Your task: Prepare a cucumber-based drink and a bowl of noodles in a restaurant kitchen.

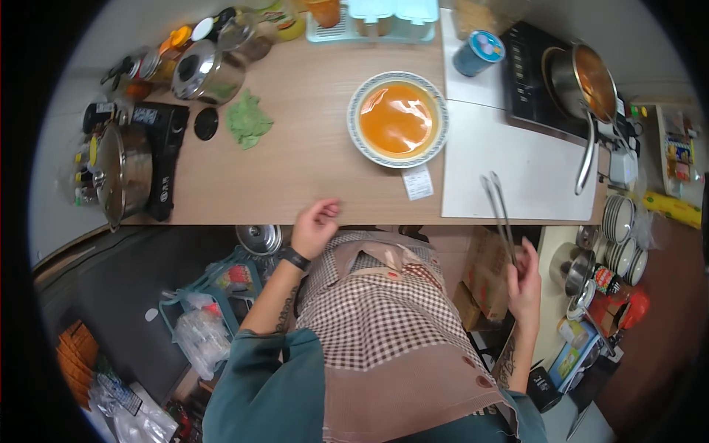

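Observation:
My right hand [523, 285] grips the rear end of metal tongs [501, 216], whose tips reach over a white board on the counter. My left hand [317, 228], with a dark band at the wrist, hovers at the counter's front edge, fingers loosely curled and nothing seen in them. Beyond the hands, a patterned-rim bowl [354, 135] holds orange liquid. A printed paper slip [418, 184] lies against the bowl's near side. At the right, a metal saucepan [565, 83] with reddish contents sits on a black induction cooker [520, 83].
A lidded pot [135, 171] stands on a black cooker at the left, near a green cloth [247, 119] and a glass-sided lidded pot [221, 77]. The saucepan's handle [586, 160] points towards me. A blue canister [471, 58] stands behind the white board [515, 188]. Stacked plates [617, 219] are at right.

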Motion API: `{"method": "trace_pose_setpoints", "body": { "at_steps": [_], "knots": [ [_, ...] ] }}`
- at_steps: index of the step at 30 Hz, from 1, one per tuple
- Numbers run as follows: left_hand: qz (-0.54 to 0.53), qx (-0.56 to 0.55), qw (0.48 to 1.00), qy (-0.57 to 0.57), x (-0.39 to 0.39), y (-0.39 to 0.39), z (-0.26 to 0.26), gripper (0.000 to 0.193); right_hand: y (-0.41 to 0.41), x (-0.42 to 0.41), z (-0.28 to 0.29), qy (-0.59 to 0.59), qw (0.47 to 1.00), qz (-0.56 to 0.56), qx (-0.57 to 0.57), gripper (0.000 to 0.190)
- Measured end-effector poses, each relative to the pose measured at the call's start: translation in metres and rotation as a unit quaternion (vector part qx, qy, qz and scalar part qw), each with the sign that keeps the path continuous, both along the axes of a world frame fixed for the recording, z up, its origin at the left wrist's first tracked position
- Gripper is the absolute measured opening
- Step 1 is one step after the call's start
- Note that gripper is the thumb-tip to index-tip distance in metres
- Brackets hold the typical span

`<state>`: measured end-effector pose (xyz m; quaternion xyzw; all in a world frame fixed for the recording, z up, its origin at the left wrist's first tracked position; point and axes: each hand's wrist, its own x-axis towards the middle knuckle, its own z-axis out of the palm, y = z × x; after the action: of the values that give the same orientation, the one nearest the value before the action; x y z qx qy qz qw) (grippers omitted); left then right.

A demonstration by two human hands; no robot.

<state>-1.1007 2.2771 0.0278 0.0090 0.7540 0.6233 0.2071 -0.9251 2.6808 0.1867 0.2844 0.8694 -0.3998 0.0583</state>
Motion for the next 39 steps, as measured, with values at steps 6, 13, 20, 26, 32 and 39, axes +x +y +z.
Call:
{"method": "trace_pose_setpoints", "body": {
  "at_steps": [6, 13, 20, 26, 32, 39],
  "knots": [
    [-0.107, -0.087, 0.988, 0.071, 0.014, -0.009, 0.032, 0.04, -0.045, -0.162, -0.006, 0.052, 0.947, 0.252, 0.191, 0.034],
    [-0.023, -0.097, 0.994, 0.038, 0.053, -0.071, 0.025, 0.04, -0.062, -0.22, -0.021, 0.013, 0.889, 0.342, 0.304, 0.025],
    [0.057, -0.065, 0.996, -0.013, 0.081, -0.103, 0.009, 0.035, -0.081, -0.22, -0.025, 0.002, 0.901, 0.327, 0.286, 0.026],
    [0.059, -0.04, 0.996, -0.056, 0.091, -0.105, -0.007, 0.035, -0.085, -0.218, -0.028, 0.033, 0.895, 0.32, 0.308, 0.026],
    [-0.004, -0.112, 0.994, 0.006, 0.063, -0.097, 0.007, 0.033, -0.082, -0.211, -0.015, -0.047, 0.914, 0.285, 0.284, 0.024],
    [0.135, -0.361, 0.841, 0.379, -0.179, -0.105, -0.007, 0.043, -0.09, -0.213, -0.009, -0.059, 0.91, 0.286, 0.295, 0.027]
  ]
}}
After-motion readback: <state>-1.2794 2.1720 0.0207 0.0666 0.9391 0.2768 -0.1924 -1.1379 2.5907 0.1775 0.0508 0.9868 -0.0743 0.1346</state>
